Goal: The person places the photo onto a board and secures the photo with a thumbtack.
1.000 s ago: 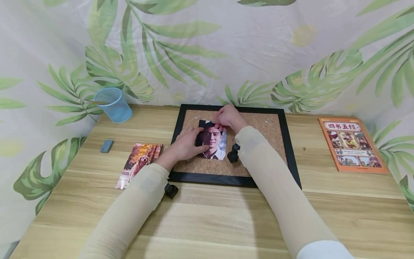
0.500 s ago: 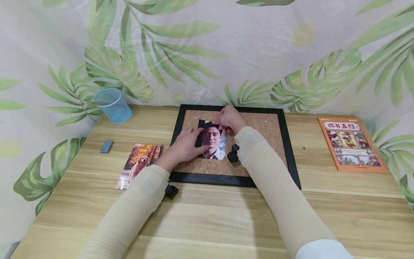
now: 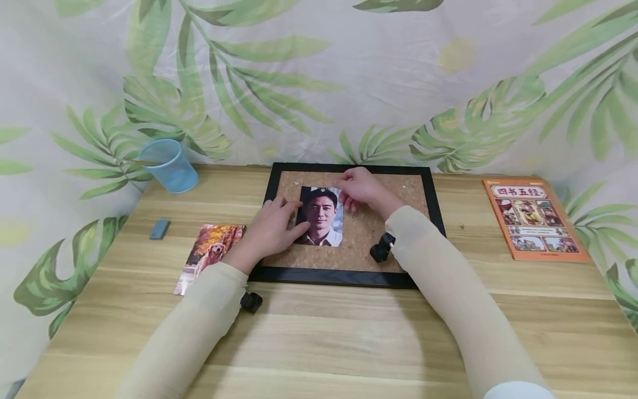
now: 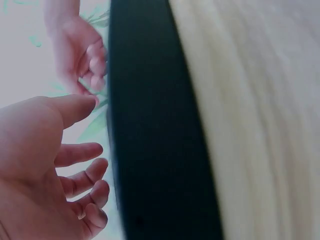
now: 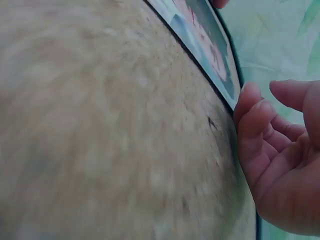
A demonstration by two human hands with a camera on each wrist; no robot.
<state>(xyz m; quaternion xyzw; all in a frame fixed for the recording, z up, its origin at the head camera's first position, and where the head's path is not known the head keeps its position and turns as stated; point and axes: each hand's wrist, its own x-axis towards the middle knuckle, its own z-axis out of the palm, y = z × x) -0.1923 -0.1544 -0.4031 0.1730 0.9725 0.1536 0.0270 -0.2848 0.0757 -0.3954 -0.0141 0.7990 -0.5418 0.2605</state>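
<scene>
A portrait photo [image 3: 321, 235] lies on a black-framed cork board [image 3: 364, 257]. At its top edge sits a small pale pin head [image 3: 323, 190]. My left hand [image 3: 271, 230] is at the photo's left side, thumb and forefinger spread with the tips right at its edge. Near the top right corner is my right hand [image 3: 364, 188], its fingers loosely bent. In the right wrist view those fingers [image 5: 252, 120] stand beside the photo's corner, with thumb apart and nothing seen between them. The left wrist view shows the left palm [image 4: 30, 150] facing the board's dark frame [image 4: 155, 125].
A dog photo [image 3: 209, 252] lies left of the board, partly behind the left forearm. Farther left are a small blue-grey block [image 3: 160, 229] and a blue mesh cup [image 3: 176, 172]. An orange book [image 3: 535, 221] lies at the right. A leaf-print curtain [image 3: 389, 72] hangs behind the table.
My right hand has drawn back to the right from the photo's top edge, uncovering the pin head. My left hand has shifted slightly left. The view has also shifted a little.
</scene>
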